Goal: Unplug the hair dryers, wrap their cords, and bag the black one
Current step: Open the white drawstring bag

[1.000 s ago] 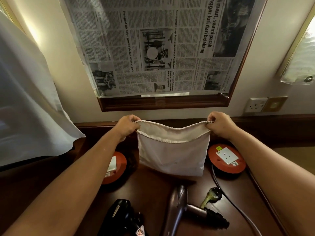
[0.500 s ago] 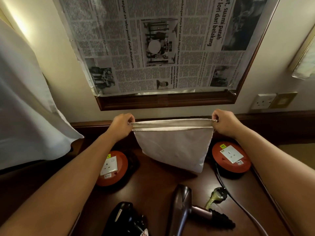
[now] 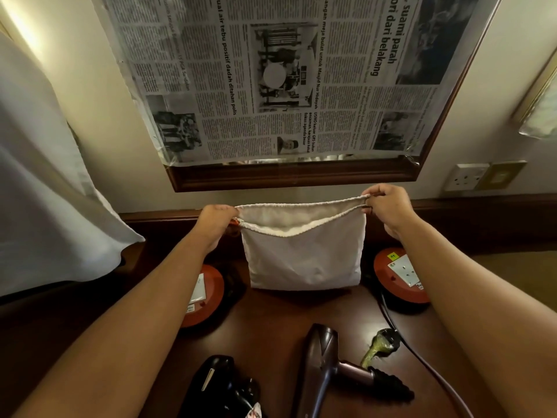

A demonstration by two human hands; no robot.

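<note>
Left hand (image 3: 215, 220) and right hand (image 3: 387, 203) each pinch top corner of white drawstring bag (image 3: 304, 254), mouth open, mid-frame. Black hair dryer (image 3: 223, 384) bottom centre; brown dryer (image 3: 328, 366) beside it.

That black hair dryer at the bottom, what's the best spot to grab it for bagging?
Probably around its body, from above. The black hair dryer lies flat on the desk, its rounded barrel facing up and nothing on top. Its handle end is cut off by the frame, so I cannot judge that part. Both the left hand and right hand are busy pinching the cloth bag open.
</note>
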